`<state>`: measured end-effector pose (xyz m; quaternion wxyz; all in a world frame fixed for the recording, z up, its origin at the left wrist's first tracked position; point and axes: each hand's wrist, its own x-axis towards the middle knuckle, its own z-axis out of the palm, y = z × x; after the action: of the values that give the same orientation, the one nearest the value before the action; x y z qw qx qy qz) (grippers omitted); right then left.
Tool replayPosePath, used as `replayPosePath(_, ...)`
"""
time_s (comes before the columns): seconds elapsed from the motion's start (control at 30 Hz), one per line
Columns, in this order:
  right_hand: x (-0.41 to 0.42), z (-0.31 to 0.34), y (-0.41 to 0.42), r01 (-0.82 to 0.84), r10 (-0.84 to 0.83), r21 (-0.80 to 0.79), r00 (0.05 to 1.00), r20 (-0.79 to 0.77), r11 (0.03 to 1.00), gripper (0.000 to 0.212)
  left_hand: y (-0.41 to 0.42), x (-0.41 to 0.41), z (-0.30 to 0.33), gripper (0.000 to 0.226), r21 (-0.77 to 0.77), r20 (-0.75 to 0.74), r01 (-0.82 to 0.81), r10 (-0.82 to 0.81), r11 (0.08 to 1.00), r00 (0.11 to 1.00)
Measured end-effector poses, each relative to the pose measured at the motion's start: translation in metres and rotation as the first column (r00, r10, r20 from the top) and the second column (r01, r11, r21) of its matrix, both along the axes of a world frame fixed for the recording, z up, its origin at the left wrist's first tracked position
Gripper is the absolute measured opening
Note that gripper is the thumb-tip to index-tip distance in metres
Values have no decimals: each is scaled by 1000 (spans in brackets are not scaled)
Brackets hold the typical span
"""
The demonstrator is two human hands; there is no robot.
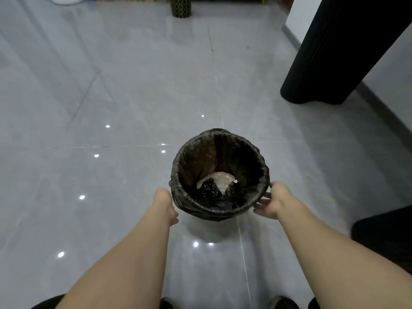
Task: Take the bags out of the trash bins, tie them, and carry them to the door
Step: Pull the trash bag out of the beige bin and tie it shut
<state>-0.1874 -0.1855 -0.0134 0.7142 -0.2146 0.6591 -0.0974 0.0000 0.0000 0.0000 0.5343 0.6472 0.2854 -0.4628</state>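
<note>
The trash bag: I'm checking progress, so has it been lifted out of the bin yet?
No, the black trash bag still lines the bin, its edge folded over the rim, with a hand at each side.

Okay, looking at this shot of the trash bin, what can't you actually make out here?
Head view only:
- Left hand: its fingers are hidden behind the hand, so its grip on the black bag is unclear.
- Trash bin: its wall is covered by the bag's folded-over edge.
- Rubbish inside: too dark and blurred to identify.
- Patterned container: cut off by the top edge.
- No door in frame.
</note>
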Motion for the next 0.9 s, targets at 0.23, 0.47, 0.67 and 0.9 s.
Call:
replayPosePath(0.23, -5, -14, 20, 109, -126, 116, 981, 146, 987, 41, 6, -15, -20, 49, -94, -95, -14, 5, 995, 995)
replayPosePath(0.47, -10, -5, 30, 64, -71, 71, 993, 94, 995, 17, 7, -28, 2, 17, -27, -22, 114, -115, 993, 993)
replayPosePath(0.67, -25, 13, 33, 57, -54, 42, 996, -66, 998, 24, 8, -33, 26, 17, 1, -17, 125, -125, 992, 992)
replayPosePath(0.9, -21, 52, 28, -69, 40, -154, 982, -182, 986, 17, -1, -23, 68, 7, 133, 157, 383, -401, 914, 903)
